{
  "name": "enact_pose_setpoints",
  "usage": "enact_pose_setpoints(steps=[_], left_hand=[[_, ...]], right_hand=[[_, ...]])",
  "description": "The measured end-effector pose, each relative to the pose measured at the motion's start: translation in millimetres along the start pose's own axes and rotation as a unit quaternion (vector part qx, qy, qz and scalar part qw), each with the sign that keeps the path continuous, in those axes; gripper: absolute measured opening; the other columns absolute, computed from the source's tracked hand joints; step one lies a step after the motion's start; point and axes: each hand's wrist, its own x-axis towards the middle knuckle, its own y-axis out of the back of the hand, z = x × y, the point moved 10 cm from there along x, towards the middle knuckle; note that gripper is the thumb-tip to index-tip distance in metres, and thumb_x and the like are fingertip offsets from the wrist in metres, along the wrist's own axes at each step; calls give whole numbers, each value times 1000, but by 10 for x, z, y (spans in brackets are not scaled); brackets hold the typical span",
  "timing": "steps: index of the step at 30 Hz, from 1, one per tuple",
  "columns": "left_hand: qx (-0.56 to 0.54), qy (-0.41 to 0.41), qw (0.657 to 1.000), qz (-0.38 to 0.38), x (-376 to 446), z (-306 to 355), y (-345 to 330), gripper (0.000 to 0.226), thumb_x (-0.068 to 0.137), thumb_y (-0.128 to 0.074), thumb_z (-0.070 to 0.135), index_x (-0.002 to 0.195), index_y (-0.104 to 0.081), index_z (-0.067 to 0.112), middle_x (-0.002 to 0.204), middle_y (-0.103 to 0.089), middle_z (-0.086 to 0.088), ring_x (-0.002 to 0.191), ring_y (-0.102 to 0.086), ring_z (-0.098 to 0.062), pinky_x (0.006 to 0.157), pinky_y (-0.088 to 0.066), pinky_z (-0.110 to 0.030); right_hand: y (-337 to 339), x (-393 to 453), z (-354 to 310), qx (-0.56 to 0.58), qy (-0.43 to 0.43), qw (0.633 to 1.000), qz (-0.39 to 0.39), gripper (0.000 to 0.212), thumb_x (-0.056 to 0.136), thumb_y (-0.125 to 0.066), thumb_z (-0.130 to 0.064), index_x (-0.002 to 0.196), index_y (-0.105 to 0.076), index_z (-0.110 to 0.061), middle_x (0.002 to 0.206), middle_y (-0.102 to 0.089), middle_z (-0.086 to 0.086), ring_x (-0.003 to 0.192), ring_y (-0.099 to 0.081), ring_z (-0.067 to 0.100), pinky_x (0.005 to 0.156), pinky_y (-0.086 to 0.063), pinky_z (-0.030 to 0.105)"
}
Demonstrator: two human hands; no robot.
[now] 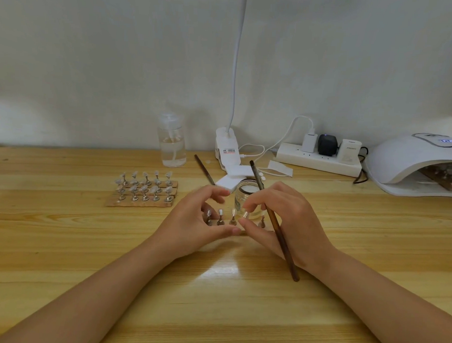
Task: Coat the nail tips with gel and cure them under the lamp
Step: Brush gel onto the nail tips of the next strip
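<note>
Both hands frame a row of nail tips [232, 218] on the table [61, 242].
Left hand [194, 223] steadies the strip; right hand [285, 220] grips a brush [277, 225]. One batch sits under the lamp [411, 164], another set [144, 188] waits, so the task looks midway.

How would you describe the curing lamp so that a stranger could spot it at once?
Follow the wooden table to its far right edge, past the white power strip. The curing lamp is the white dome there, open-fronted, with racks of nail tips inside and a lit display on top.

wall [95, 49]: plain white | table [61, 242]: glossy pale wood, glare
</note>
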Motion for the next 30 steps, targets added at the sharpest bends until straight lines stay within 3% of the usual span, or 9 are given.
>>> enact_pose_setpoints(steps=[3,5,7,12,21,26,30], left_hand=[[73,-87,991,67,-36,233,140,56,53,-71,62,99,-50,39,100,-48,16,82,-48,2,79,-37,-10],[98,-119,984,87,-69,326,170,51,56,-66,62,97,-54,34,98,-48,15,82,-47,1,85,-38,-27],[120,-135,979,93,-91,375,153,48,56,-67,59,93,-57,30,96,-51,13,83,-49,1,86,-37,-34],[130,-163,974,94,-106,420,111,23,64,-71,37,83,-65,25,88,-57,12,88,-50,-3,86,-32,-32],[103,-187,970,116,-141,480,136,19,72,-59,40,77,-65,22,81,-59,21,82,-54,0,87,-33,-28],[77,-183,970,139,-154,457,190,20,72,-66,35,76,-68,15,79,-65,15,79,-57,-2,88,-33,-26],[67,-173,972,145,-151,449,197,11,71,-70,24,78,-71,16,78,-68,13,75,-58,-2,86,-38,-34]], right_hand=[[37,-1,17,19,-17,999,30,20,75,-64,-30,83,-67,-12,74,-63,-6,74,-47,-2,70,-42,16],[70,-5,16,37,-24,998,52,20,75,-65,-29,84,-65,-11,76,-62,-7,72,-48,0,69,-42,15],[100,-16,13,47,-30,996,73,19,75,-65,-27,85,-64,-11,78,-58,-11,72,-47,0,69,-42,13],[93,-28,-27,62,-37,993,91,19,74,-67,-25,87,-63,-11,81,-54,-14,71,-48,1,69,-41,11],[103,-26,-86,62,-26,992,108,20,75,-66,-25,86,-63,-9,84,-51,-15,73,-45,-2,71,-40,7],[121,-29,-76,50,-27,992,110,22,74,-67,-27,90,-63,-12,84,-53,-16,74,-45,-3,71,-43,17],[124,-8,-32,57,-50,992,102,26,76,-65,-32,90,-64,-10,85,-55,-15,75,-49,0,71,-46,27]])
